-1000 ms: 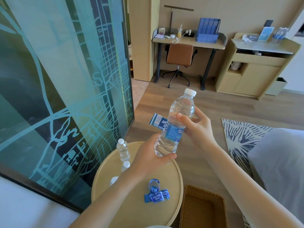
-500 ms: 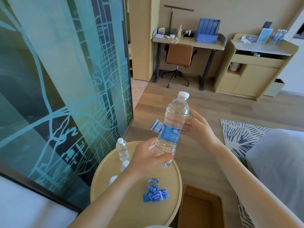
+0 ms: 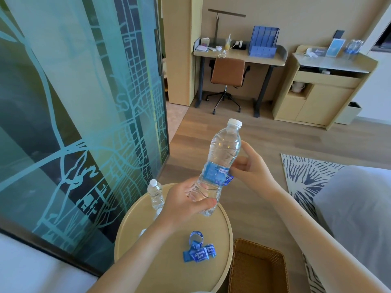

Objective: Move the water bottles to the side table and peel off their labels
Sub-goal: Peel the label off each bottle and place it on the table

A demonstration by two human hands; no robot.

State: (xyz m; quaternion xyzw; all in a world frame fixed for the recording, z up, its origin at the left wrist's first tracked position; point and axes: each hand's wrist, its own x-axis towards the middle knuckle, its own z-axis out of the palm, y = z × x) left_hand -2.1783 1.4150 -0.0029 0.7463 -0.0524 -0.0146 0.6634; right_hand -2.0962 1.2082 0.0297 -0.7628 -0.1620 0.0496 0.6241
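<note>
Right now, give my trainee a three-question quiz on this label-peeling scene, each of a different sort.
1. True or false: the left hand grips the lower body of the held bottle.
2. Where do the peeled labels lie? A) in the wicker basket B) on the round side table C) on the floor
3. Fill in: the right hand pinches the loose end of the bottle's blue ____.

Key: 1 true; 2 B; 3 label.

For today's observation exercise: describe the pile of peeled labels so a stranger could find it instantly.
Start at the round side table beside the patterned glass wall. Near its front edge lies a crumpled blue heap, the peeled labels. Unlike the clear bottles standing behind, it is flat, blue and printed.
</note>
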